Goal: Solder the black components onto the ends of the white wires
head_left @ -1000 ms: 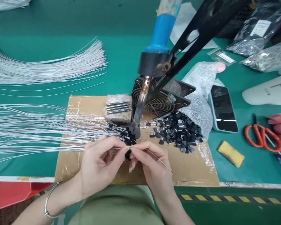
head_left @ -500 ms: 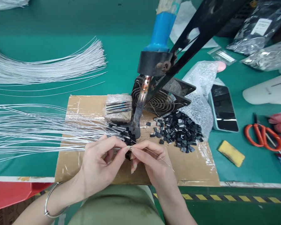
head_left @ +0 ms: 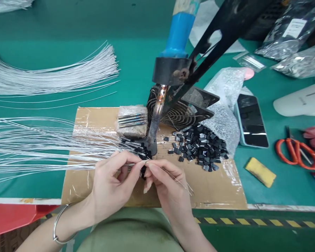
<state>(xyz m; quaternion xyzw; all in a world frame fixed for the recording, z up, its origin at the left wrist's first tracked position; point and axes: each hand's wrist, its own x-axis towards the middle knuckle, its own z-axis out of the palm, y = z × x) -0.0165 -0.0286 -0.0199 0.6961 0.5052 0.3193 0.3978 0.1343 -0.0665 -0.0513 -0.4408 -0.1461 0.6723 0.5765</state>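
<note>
My left hand (head_left: 118,185) pinches a thin white wire between thumb and forefinger, just in front of the soldering iron. Fingertip to fingertip with it, my right hand (head_left: 168,178) is closed on the wire (head_left: 182,186), whose thin ends stick out over the back of that hand. Behind my fingers lie black connectors (head_left: 144,152) on the ends of many white wires (head_left: 89,147) running off to the left. The soldering iron (head_left: 157,112) points down from its stand, its tip close to those connectors. What exactly lies between my fingertips is too small to make out.
Cardboard (head_left: 94,196) covers the work spot. Right of the iron are a small fan (head_left: 181,115) and a pile of black connectors (head_left: 204,147). Farther right lie a phone (head_left: 252,120), a yellow sponge (head_left: 260,172) and orange scissors (head_left: 295,152). A wire bundle (head_left: 68,77) lies back left.
Beyond my right hand two thin wire ends now show where one showed before. My right hand has shifted slightly left; both hands stay pinched together.
</note>
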